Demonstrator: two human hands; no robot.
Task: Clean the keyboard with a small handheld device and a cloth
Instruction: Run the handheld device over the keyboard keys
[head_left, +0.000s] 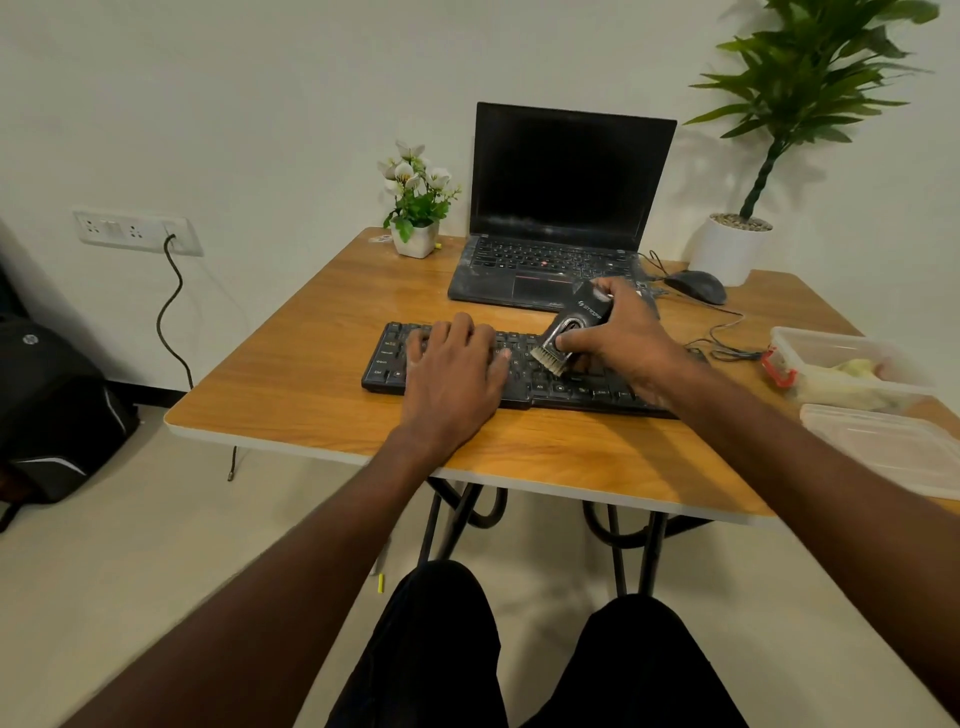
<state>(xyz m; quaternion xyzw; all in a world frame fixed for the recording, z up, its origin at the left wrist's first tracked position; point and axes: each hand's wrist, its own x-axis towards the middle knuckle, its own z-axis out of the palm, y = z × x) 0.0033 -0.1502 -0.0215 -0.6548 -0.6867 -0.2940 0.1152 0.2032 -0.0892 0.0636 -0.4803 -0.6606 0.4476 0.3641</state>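
Observation:
A black keyboard (395, 364) lies across the middle of the wooden table (291, 395). My left hand (457, 369) rests flat on the keyboard's left half with straight fingers. My right hand (623, 338) grips a small black handheld cleaner (584, 317) with a grey brush head. The brush (549, 358) points down and left and touches the keys near the keyboard's middle. My right hand and forearm hide the keyboard's right end. A yellowish cloth (857, 369) lies in a clear plastic box at the right.
A dusty open laptop (561, 208) stands behind the keyboard, with a wired mouse (696, 286) to its right. A clear box (831, 358) and its lid (893, 441) lie at the right edge. A small flower pot (415, 239) stands at the back left. A backpack (47, 405) lies on the floor.

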